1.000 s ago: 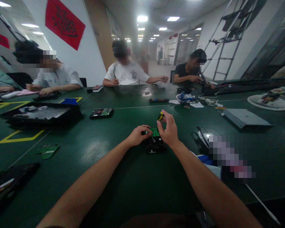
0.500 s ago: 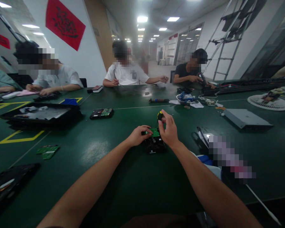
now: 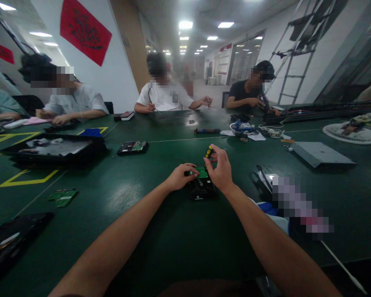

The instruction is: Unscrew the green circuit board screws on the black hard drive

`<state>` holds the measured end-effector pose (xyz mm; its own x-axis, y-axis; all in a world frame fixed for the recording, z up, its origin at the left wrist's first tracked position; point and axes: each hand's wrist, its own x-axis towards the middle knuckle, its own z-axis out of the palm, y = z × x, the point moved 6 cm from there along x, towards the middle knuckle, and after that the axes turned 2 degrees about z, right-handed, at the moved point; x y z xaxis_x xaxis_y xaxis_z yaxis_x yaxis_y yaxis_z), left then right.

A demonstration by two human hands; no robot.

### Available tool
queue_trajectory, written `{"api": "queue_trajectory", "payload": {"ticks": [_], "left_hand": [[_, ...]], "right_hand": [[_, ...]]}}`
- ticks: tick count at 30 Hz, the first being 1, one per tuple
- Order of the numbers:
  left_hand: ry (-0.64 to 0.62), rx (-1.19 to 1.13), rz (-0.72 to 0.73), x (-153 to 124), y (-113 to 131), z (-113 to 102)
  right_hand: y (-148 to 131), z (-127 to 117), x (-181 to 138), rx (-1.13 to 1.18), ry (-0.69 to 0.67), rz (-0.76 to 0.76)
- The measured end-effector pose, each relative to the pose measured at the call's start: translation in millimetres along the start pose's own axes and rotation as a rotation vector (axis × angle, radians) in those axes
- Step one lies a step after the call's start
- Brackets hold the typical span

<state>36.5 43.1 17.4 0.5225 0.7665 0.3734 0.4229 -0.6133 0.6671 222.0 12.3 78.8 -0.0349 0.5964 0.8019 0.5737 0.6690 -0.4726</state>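
A black hard drive (image 3: 201,190) with a green circuit board (image 3: 202,171) on its far part lies on the table in front of me. My left hand (image 3: 181,176) is closed on its left side, fingertips resting by the board. In my right hand (image 3: 220,168), pinched between thumb and fingers, is a screwdriver (image 3: 209,152) with a short yellow and black handle. It stands nearly upright over the drive's far right part. Its tip is hidden, so I cannot tell whether it touches a screw.
Another drive (image 3: 132,147) and loose green boards (image 3: 63,197) lie left, near stacked black trays (image 3: 52,149). At right are a grey metal box (image 3: 321,155), a blue-and-white item (image 3: 270,212) and a cable (image 3: 343,264). Several people work across the green table (image 3: 160,231).
The screwdriver's handle has turned and tilted slightly in my right fingers, showing more yellow. My left hand and the drive stay put. Across the table, a person's hand has shifted left.
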Motion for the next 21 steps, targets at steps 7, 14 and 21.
{"api": "queue_trajectory", "payload": {"ticks": [7,14,21], "left_hand": [[0.006,-0.011,0.007,-0.3,2.7,-0.7],[-0.003,-0.017,-0.008,-0.3,1.7,-0.3],[-0.004,-0.008,-0.007,-0.6,2.0,-1.0]], "right_hand": [[-0.1,1.8,-0.7,0.002,-0.015,-0.021],[0.5,-0.6,-0.3,-0.021,0.01,-0.017],[3.8,4.1,-1.6,0.0,-0.008,0.0]]}}
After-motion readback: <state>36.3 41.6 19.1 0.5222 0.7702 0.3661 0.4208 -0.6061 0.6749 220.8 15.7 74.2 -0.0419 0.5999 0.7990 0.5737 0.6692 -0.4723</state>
